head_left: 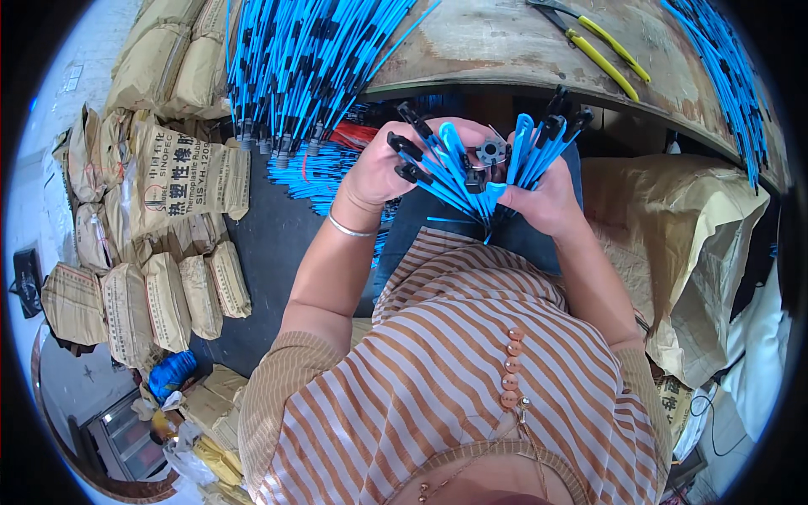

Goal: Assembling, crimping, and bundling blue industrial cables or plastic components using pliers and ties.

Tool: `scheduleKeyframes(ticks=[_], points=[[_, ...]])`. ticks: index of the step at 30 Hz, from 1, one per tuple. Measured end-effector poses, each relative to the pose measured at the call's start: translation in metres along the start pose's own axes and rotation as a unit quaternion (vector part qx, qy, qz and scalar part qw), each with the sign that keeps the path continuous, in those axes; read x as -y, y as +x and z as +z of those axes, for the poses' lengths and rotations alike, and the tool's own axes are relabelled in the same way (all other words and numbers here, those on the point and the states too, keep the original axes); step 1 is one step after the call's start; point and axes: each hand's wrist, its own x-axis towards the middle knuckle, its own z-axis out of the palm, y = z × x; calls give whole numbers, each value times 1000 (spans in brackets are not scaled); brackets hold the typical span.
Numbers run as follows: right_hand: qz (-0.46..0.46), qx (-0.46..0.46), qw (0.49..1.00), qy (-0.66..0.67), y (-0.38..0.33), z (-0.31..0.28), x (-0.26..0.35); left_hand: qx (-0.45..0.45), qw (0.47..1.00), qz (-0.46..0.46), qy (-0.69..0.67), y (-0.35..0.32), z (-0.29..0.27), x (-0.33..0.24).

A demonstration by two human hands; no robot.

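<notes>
In front of my lap I hold a fanned bundle of thin blue strips with black end pieces [450, 150]. My left hand [380, 168] closes round the left side of the bundle, its fingers partly hidden behind the strips. On the other side, my right hand [551, 200] grips more strips, with its thumb pressed across the blue near their lower ends. Between the hands, at the top of the bundle, sits a small silver star-shaped metal piece [490, 151]. How it joins the strips I cannot make out.
Ahead is a worn wooden table [480, 42] with yellow-handled pliers [598, 50]. Blue strips with black parts [307, 67] hang over its left edge, others [724, 84] at the far right. Paper sacks [143, 295] are stacked left; a large open paper bag [673, 227] stands right.
</notes>
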Motion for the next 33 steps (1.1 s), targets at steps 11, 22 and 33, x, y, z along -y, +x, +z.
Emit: scheduleKeyframes(ticks=[11, 22, 33], points=[[-2, -11, 1000, 2, -1, 1, -11, -47, 963, 25, 264, -7, 21, 1], [31, 24, 999, -23, -14, -3, -7, -125, 934, -25, 333, -7, 43, 2], [156, 275, 948, -24, 4, -51, 53, -9, 955, -51, 292, -3, 51, 7]])
